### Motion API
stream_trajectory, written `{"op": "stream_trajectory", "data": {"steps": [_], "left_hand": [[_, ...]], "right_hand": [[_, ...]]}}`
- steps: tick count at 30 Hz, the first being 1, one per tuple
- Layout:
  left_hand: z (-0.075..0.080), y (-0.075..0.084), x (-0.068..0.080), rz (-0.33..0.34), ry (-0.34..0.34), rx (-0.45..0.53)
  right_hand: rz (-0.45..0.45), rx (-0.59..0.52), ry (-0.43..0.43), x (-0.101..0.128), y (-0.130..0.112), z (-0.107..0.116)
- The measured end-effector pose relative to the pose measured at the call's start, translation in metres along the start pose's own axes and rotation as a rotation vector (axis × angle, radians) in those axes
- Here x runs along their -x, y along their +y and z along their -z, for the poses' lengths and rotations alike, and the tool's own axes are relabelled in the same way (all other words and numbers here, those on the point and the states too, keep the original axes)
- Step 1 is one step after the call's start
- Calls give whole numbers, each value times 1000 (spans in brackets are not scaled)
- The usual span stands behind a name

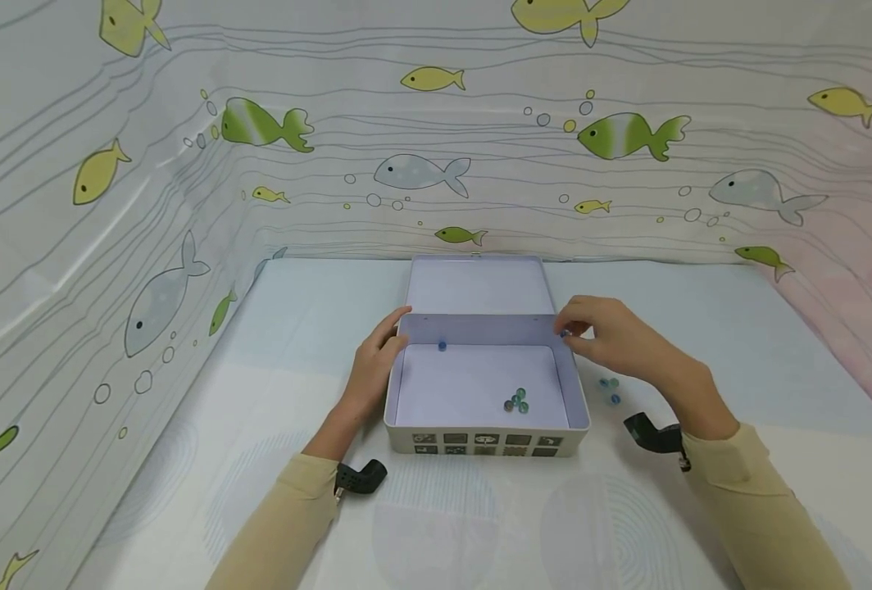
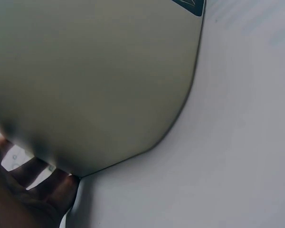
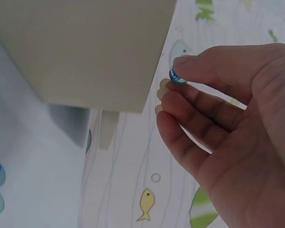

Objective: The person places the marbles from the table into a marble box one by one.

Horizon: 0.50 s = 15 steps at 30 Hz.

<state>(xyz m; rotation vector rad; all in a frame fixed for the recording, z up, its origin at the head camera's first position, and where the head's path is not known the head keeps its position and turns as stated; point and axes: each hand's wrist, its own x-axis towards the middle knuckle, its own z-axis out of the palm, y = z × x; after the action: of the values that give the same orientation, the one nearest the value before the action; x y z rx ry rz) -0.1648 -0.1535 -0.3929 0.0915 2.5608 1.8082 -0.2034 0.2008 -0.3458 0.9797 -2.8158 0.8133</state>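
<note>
Right hand (image 1: 613, 336) pinches a small blue glass marble (image 3: 176, 76) between thumb tip and forefinger tip, other fingers loosely curled under. I hold it at the far right corner of the open cream rectangular tin box (image 1: 486, 447), just over the rim, close to where the lid hinges. Wrist view confirms: marble clamped at the fingertips, box wall just beside it, not touching.

Left hand (image 1: 375, 369) lies flat against the box's left outer wall, fingers straight, thumb up near the far left corner. Not gripping, just pressed on the side. Left wrist view is mostly blurred box wall with my fingers (image 2: 42, 183) at its lower edge.

Box lid (image 1: 476, 283) is swung back, lying behind the box. Inside the box: one blue marble (image 1: 442, 346) near the back wall, left of centre, and a cluster of green and dark marbles (image 1: 517, 401) toward the front right, touching one another.

Outside, three loose blue-green marbles (image 1: 610, 388) sit on the pale blue table cover (image 1: 296, 328) just right of the box, under my right forearm. Two show at the edge of the right wrist view.

Fish-print curtain (image 1: 421, 123) runs round the table.
</note>
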Motion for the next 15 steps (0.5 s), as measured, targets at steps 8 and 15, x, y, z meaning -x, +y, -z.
{"op": "stream_trajectory", "data": {"steps": [8, 15], "left_hand": [[0, -2, -1, -3, -6, 1], [0, 0, 0, -4, 1, 5]], "right_hand": [[48, 26, -45, -1, -22, -10], [75, 38, -104, -4, -32, -27]]}}
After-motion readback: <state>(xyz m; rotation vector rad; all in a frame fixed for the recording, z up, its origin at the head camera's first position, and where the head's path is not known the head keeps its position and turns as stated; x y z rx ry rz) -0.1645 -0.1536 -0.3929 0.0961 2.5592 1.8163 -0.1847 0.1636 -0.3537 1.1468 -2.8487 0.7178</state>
